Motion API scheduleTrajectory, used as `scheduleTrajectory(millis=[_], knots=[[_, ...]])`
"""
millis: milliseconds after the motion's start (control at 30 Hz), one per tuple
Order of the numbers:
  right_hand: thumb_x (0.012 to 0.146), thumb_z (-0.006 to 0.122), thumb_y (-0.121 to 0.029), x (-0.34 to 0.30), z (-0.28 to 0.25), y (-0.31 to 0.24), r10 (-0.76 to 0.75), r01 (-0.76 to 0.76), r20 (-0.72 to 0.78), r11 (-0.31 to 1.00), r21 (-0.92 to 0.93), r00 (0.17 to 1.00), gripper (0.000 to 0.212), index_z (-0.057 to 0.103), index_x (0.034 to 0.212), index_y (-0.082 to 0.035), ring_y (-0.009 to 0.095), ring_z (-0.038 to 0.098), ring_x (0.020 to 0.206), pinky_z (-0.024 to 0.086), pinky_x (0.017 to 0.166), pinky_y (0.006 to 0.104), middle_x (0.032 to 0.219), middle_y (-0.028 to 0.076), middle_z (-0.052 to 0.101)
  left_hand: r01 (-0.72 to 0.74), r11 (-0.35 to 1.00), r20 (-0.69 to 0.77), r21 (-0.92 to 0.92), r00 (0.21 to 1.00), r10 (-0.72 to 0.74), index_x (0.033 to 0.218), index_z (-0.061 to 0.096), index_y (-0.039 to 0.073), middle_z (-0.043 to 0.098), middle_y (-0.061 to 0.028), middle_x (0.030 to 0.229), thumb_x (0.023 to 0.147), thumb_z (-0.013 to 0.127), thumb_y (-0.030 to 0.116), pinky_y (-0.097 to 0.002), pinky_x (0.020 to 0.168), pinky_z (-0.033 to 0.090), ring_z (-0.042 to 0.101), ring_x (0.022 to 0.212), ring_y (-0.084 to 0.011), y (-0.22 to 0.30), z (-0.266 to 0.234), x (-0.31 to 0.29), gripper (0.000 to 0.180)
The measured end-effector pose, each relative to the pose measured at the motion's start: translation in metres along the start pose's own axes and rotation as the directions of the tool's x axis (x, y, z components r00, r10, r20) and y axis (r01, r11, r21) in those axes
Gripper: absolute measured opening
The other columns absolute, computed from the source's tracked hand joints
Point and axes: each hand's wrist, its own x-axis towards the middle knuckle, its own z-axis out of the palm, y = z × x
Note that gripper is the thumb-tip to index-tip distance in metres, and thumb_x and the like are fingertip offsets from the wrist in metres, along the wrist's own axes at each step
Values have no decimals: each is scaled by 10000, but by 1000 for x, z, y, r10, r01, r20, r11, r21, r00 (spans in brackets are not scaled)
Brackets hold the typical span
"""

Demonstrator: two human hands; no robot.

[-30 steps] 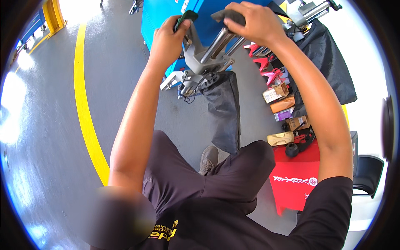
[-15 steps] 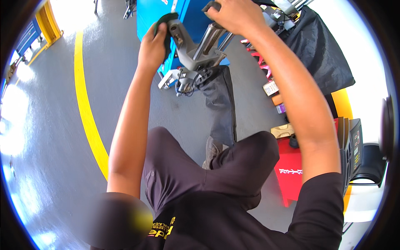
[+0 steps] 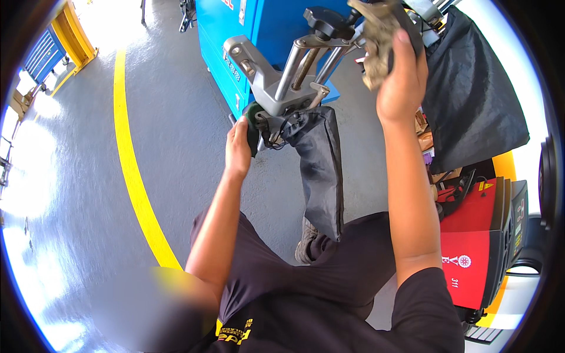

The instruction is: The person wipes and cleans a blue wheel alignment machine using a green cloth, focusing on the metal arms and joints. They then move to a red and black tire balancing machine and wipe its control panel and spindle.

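A grey metal clamp (image 3: pixel 276 91) with steel rods and a black star-shaped knob (image 3: pixel 329 22) stands in front of me. My left hand (image 3: pixel 238 150) is closed on a dark green cloth (image 3: pixel 253 126), pressed to the clamp's lower left end. Up at the right, my right hand (image 3: pixel 405 85) grips a crumpled tan-brown cloth (image 3: pixel 379 44), partly blurred, beside the rods; it looks apart from the knob. A long black fabric sleeve (image 3: pixel 321 170) hangs from beneath the clamp, next to cords, down toward my knees.
A blue cabinet (image 3: pixel 232 59) stands behind the clamp. A black cover (image 3: pixel 471 94) hangs at the right, above a red machine (image 3: pixel 465 259) with a dark control panel. A yellow line (image 3: pixel 126 153) curves along the grey floor at my left, and a yellow post (image 3: pixel 73 38) rises at the far left.
My left hand has come down with the green cloth from the clamp's upper arm to its lower end. My right hand has moved right, off the top of the rods; tan cloth now shows in it.
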Motion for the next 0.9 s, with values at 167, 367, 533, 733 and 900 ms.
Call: scheduleTrajectory(millis=[167,367,533,733,900], knots=[[1059,556,-386,-55,-56,103,531,-528,-11,845,91,848,406,663,1262,-51,142,685,981,524,905,301,1142,46,715,-42,995,204,91,979,23,1380,601,-6,687,-57,1143,1122,423,357,-269,964,449,587,1041,-116,15,1,24,479],[1058,512,-344,-90,-45,162,758,-803,270,580,138,594,431,602,1384,-77,193,621,946,491,834,314,1097,78,666,-112,987,-22,-120,994,110,1404,580,-10,687,-66,1194,1119,468,329,-274,986,458,601,1091,-138,-13,16,-1,457],[974,615,-105,-104,-35,162,472,-358,333,866,-350,816,463,574,1435,-94,278,660,1087,509,946,355,1255,121,662,-234,972,-217,-11,950,226,1268,684,-22,692,-78,1251,989,660,58,-281,1052,439,613,1170,-171,-12,21,-22,291],[822,657,38,-101,-45,169,199,-1,365,879,-477,909,379,638,1178,-90,440,622,1041,507,914,453,1092,194,629,-14,1000,-396,-10,918,9,1234,689,9,644,-114,1286,957,657,41,-313,1045,460,595,1202,-189,-59,-33,-29,281],[862,668,-36,-96,-35,163,286,-78,349,859,-505,893,319,591,1160,-117,464,600,1047,491,878,515,1081,199,614,30,986,-171,164,985,-2,1469,537,33,678,-149,1249,1005,505,90,-360,987,505,655,1089,-215,-43,-8,24,469]])
